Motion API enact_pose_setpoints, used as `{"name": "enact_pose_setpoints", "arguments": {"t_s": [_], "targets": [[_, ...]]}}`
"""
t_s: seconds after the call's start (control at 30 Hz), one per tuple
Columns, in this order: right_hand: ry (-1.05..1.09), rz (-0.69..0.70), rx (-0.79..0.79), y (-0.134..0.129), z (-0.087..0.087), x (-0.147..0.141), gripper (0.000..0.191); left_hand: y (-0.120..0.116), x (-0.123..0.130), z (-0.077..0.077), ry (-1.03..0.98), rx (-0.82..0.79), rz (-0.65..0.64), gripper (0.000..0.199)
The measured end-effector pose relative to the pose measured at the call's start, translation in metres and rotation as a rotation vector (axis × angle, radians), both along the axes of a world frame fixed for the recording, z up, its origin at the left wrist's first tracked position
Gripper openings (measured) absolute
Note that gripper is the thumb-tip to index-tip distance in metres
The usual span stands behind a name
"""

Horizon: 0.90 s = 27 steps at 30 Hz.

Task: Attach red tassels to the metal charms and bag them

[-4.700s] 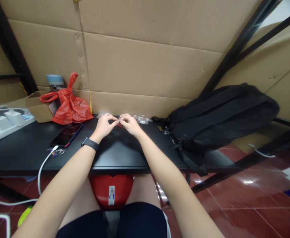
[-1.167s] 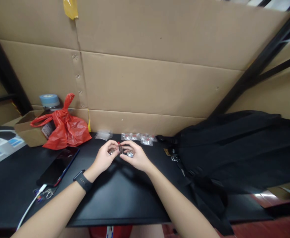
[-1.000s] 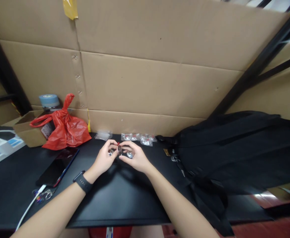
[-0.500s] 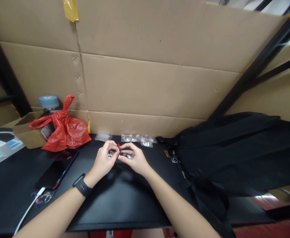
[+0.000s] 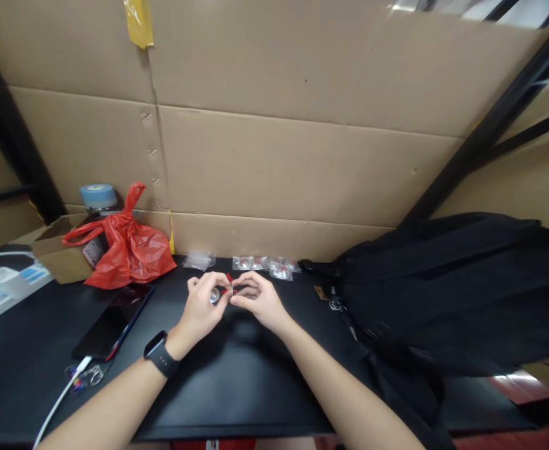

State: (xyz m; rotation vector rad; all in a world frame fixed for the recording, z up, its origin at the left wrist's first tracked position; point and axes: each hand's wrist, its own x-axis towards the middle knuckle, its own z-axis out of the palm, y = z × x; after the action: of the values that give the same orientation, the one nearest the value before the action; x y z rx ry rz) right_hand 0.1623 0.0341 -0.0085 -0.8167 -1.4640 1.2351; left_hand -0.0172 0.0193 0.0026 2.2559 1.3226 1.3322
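Object (image 5: 229, 277), indistinct between both hands (image 5: 204, 307) (image 5: 262, 305)

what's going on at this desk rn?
A person is sitting with both hands raised over the black tabletop. The left hand and right hand meet at the fingertips around a small item with red parts; it's too small to identify. A round silvery piece shows within the left hand's curl. Behind the hands, small clear packets lie near the cardboard wall.
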Motion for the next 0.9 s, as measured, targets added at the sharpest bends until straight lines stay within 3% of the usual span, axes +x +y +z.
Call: {"name": "enact_pose_setpoints", "arguments": {"t_s": [0.13,0.23,0.33,0.53,0.73,0.9], "targets": [[-0.099,0.023,0.056,0.001,0.000,0.001,0.038,0.001,0.000,-0.002,0.011,0.007,0.015,0.007],[-0.226,0.019,0.178,-0.001,0.003,0.002,0.038,0.002,0.001,-0.003,-0.020,-0.008,0.027,0.009],[-0.327,-0.012,0.322,-0.003,0.006,0.003,0.024,0.003,0.001,-0.001,-0.028,-0.027,0.013,0.010],[-0.585,-0.126,0.525,-0.001,0.005,0.008,0.012,0.011,-0.014,0.006,0.172,-0.061,0.063,0.018],[-0.777,-0.097,0.509,-0.003,0.003,0.009,0.013,0.016,-0.032,-0.002,0.645,-0.093,0.005,0.027],[-0.992,-0.059,0.415,-0.009,0.009,0.007,0.009,0.019,-0.033,-0.001,0.679,-0.185,0.023,0.026]]}}
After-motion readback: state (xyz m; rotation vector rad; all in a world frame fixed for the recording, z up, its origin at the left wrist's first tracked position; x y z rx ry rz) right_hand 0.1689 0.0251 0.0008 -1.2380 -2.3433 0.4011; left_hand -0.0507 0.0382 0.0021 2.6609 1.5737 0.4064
